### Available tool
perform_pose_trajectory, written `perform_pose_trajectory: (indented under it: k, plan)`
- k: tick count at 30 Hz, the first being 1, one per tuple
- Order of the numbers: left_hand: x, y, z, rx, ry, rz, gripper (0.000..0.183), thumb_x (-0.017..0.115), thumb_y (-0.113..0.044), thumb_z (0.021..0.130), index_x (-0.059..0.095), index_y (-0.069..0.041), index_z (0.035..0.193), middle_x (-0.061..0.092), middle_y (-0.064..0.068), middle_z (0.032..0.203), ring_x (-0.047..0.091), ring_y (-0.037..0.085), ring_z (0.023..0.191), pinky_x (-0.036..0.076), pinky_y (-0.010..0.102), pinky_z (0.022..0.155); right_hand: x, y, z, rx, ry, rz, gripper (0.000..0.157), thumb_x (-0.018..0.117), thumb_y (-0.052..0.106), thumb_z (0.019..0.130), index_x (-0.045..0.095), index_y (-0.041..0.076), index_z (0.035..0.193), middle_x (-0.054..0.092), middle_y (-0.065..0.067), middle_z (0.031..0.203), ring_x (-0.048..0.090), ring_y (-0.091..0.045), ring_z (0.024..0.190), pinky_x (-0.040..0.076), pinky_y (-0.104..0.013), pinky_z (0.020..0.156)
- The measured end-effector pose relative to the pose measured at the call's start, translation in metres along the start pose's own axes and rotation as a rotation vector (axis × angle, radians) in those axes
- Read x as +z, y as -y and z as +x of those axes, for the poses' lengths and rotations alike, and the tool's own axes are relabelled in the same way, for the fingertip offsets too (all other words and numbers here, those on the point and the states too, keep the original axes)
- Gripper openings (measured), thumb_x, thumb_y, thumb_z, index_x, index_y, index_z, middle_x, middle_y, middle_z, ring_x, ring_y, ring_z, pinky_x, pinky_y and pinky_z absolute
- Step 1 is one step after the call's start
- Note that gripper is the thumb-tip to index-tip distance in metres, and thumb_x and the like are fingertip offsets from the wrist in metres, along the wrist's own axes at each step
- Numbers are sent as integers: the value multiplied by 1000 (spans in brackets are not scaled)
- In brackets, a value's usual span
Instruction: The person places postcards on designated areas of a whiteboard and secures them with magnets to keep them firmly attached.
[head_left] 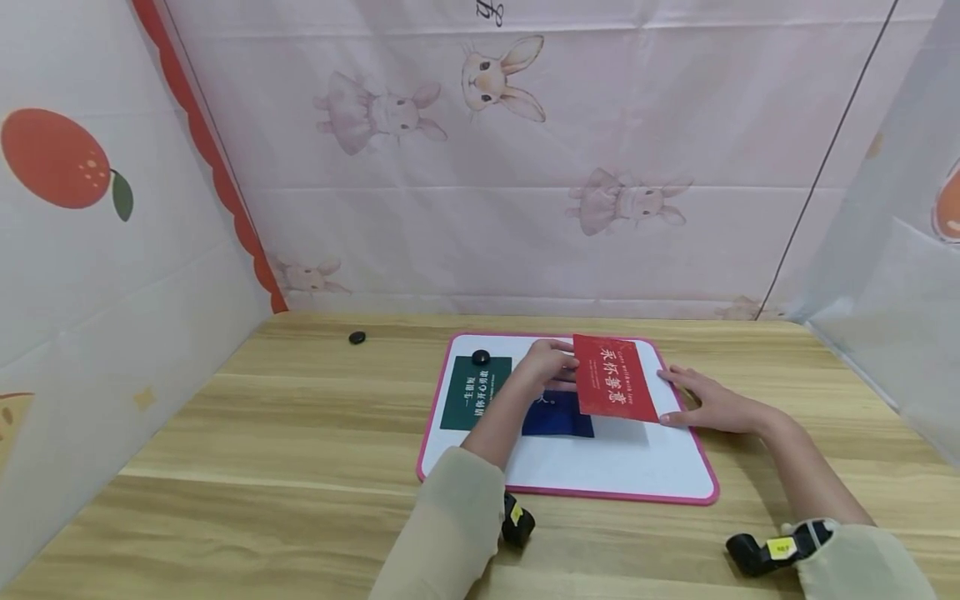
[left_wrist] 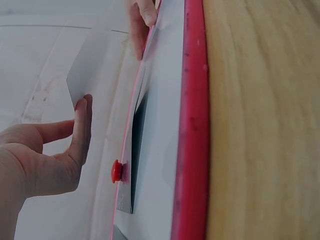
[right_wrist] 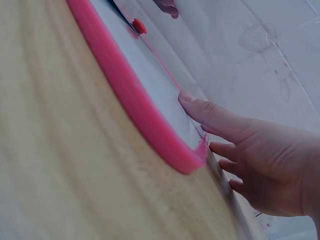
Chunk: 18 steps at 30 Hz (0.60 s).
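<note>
My left hand (head_left: 546,367) pinches the left edge of a red card (head_left: 618,379) with white lettering, held raised and tilted over a pink-rimmed whiteboard (head_left: 630,471). My right hand (head_left: 716,404) rests at the board's right edge with fingers spread, thumb near the card's lower right corner. In the right wrist view that thumb lies over the board and the other fingers are beside the rim. A dark blue card (head_left: 558,415), partly covered by the left hand, lies on the board. A red magnet (left_wrist: 117,171) sits on its upper part.
On the board's left side lies a green card (head_left: 457,400) under a black magnet (head_left: 481,357). Another black magnet (head_left: 357,337) is on the wooden table (head_left: 300,450), left of the board. Printed cloth walls (head_left: 525,258) enclose the table at the back and sides.
</note>
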<state>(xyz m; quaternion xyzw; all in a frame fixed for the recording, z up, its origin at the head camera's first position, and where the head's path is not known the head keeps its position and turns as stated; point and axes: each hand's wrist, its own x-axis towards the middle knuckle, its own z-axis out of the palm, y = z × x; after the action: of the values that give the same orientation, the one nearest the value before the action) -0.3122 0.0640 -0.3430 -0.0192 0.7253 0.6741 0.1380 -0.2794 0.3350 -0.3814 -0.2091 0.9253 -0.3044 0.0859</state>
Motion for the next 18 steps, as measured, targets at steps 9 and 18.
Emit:
perform_pose_trajectory:
  k: [9, 18]
  plan:
    - [10, 0, 2, -13, -37, 1, 29, 61, -2, 86, 57, 0, 114, 62, 11, 80, 65, 23, 69, 54, 33, 62, -2, -1, -1, 1, 12, 19, 89, 72, 32, 76, 24, -3, 142, 13, -31, 143, 7, -52, 127, 17, -70, 92]
    - [18, 0, 6, -54, -62, 32, 30, 60, 1, 86, 56, 1, 116, 60, 12, 78, 64, 24, 68, 54, 33, 59, -2, -3, 0, 5, 13, 22, 88, 72, 32, 76, 24, -3, 142, 12, -30, 144, 6, -52, 127, 18, -70, 92]
